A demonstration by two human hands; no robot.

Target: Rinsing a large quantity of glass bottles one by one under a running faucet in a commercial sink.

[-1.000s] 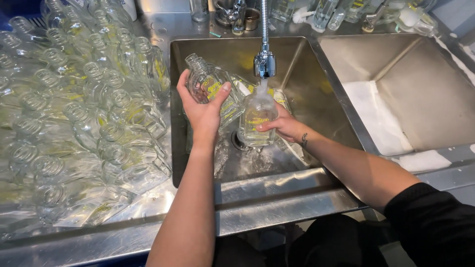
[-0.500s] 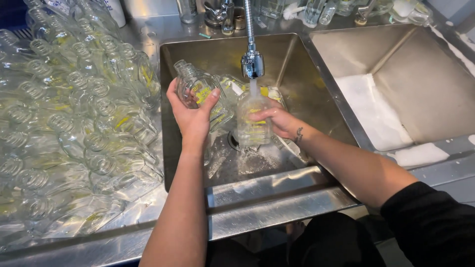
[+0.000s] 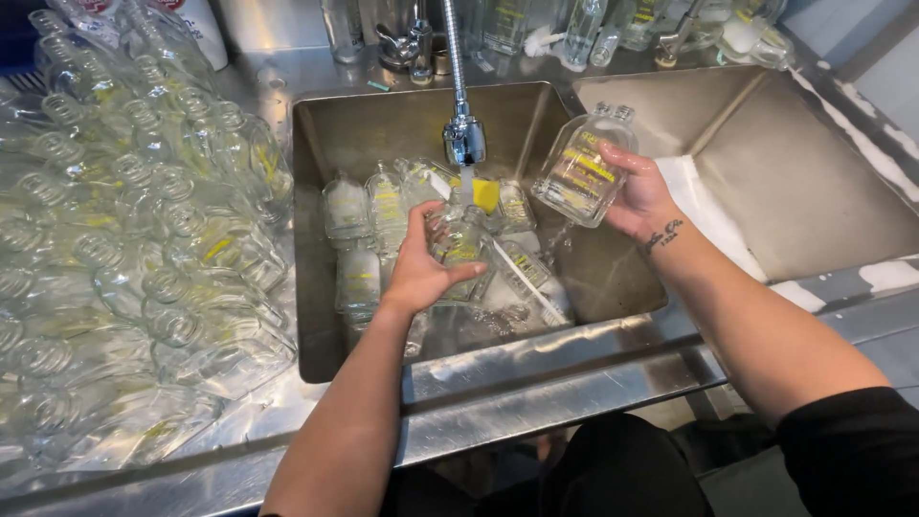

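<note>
Head view: a second ago the right hand (image 3: pixel 639 196) held its bottle under the tap (image 3: pixel 464 142). Now that clear bottle with yellow print (image 3: pixel 580 172) is lifted away to 2 o'clock, tipped and dripping, so it looks rinsed. The left hand (image 3: pixel 421 263) has brought the other bottle (image 3: pixel 459 239) under the water instead, fingers wrapped tight around it. More bottles lie in the sink (image 3: pixel 613 287), and many lie heaped on the counter at 9 o'clock (image 3: pixel 124 239).

Bare forearms; black sleeve (image 3: pixel 852 450) on right; wrist tattoo (image 3: pixel 662 235), perhaps script.
</note>
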